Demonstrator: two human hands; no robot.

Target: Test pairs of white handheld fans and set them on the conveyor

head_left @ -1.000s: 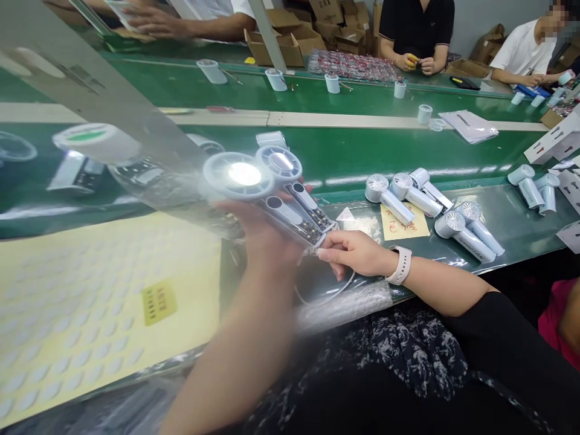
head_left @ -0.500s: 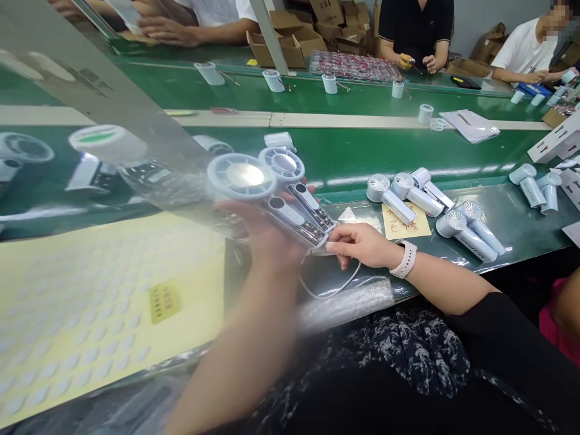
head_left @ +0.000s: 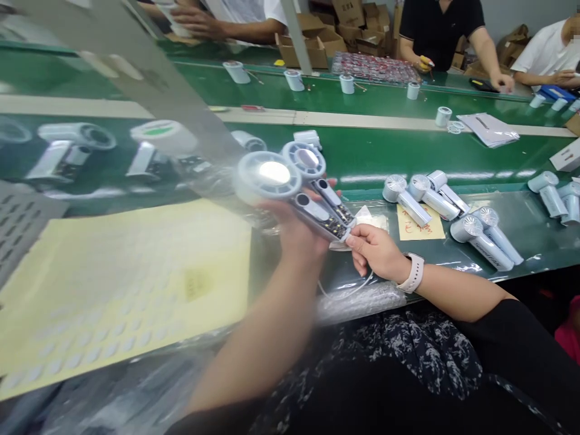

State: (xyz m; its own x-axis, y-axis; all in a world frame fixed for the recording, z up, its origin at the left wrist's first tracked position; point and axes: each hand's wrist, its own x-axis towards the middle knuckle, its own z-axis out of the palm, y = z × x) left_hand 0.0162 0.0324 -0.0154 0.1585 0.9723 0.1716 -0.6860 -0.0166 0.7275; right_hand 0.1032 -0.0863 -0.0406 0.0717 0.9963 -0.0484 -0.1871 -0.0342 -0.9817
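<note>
Two pale-blue plastic handheld fans (head_left: 312, 209) with round spoked heads and exposed circuit boards (head_left: 336, 229), held side by side above the glossy green bench (head_left: 357, 148) in the left hand (head_left: 301, 237), its fingers wrapped beneath the handles. Right hand (head_left: 378, 251): thumb and forefinger pinched together at the handle ends, whatever they grip hidden; thin white cable (head_left: 347, 298) looping below.

There are two fans (head_left: 312, 210) in two hands (head_left: 379, 252), and one watch (head_left: 413, 275)
</note>
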